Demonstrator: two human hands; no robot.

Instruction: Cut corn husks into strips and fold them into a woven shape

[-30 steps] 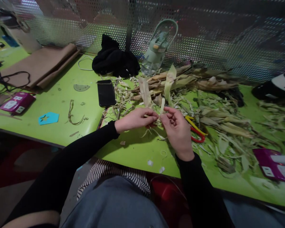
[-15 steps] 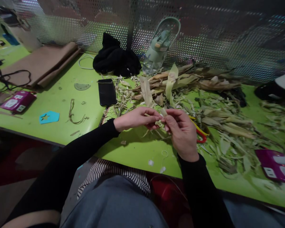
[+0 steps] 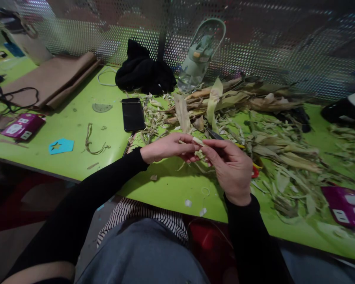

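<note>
Between my two hands is a small pale strip of corn husk. My left hand is closed on it, thumb against fingers. From the other side, my right hand pinches the strip with thumb and forefinger. Curled shreds hang under the fingertips, partly hidden by them. Red-and-yellow handled pliers or scissors lie beneath my right hand, mostly covered, with a dark tip showing beyond it. Just past my hands, a broad husk piece and another upright husk leaf rest among dried husks.
A black phone lies left of the husk scraps. Behind stand a green water bottle and a black cloth. Further left are a clear protractor, a blue paper tag, a purple box and brown paper. A purple packet lies right.
My right hand has shifted slightly right and down, its fingers sliding along the strip. More of the pale strip shows between the hands. My left hand stays nearly in place.
</note>
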